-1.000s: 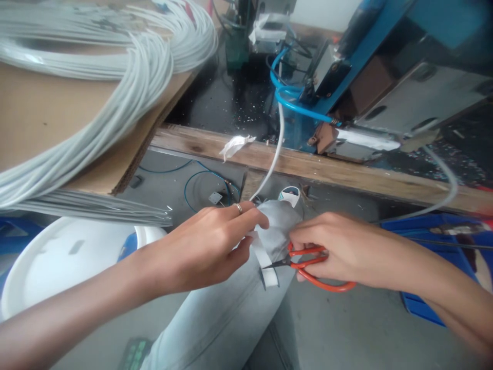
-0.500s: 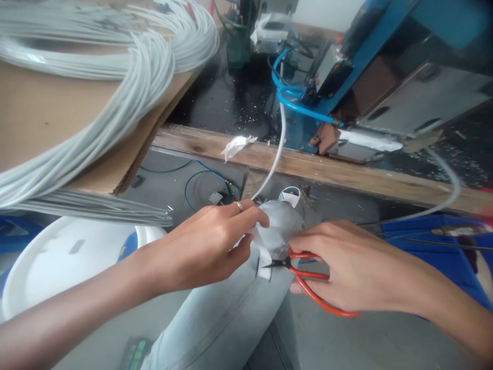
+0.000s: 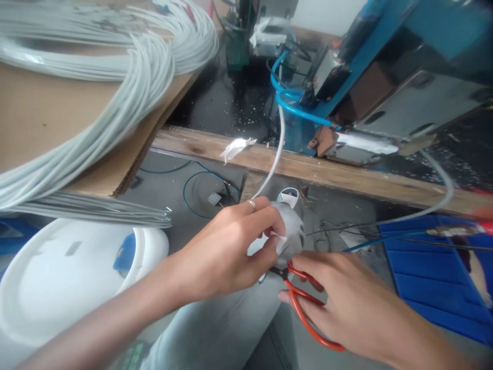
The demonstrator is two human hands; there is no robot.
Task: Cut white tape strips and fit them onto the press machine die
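Observation:
Above the knee of the light jeans [image 3: 231, 318], my left hand [image 3: 234, 246] pinches a small white piece [image 3: 280, 242] between thumb and fingers. A ring is on one of its fingers. My right hand [image 3: 339, 298] grips red-handled scissors [image 3: 308, 313], their handles spread around its fingers. The dark blades point left and lie just below my left fingertips; the tips are partly hidden by that hand.
A bundle of grey cables [image 3: 142, 82] rests on cardboard [image 3: 57, 113] at the upper left, above a white bucket [image 3: 154, 252]. Blue machinery [image 3: 358, 56] stands beyond the wooden beam [image 3: 327, 172]. A crumpled white scrap [image 3: 236, 149] lies on the beam. Blue panels [image 3: 423, 277] are at right.
My left hand has moved right with the white piece. My right hand and the scissors have dropped slightly and shifted a little left, and the blades are now closer under my left fingers.

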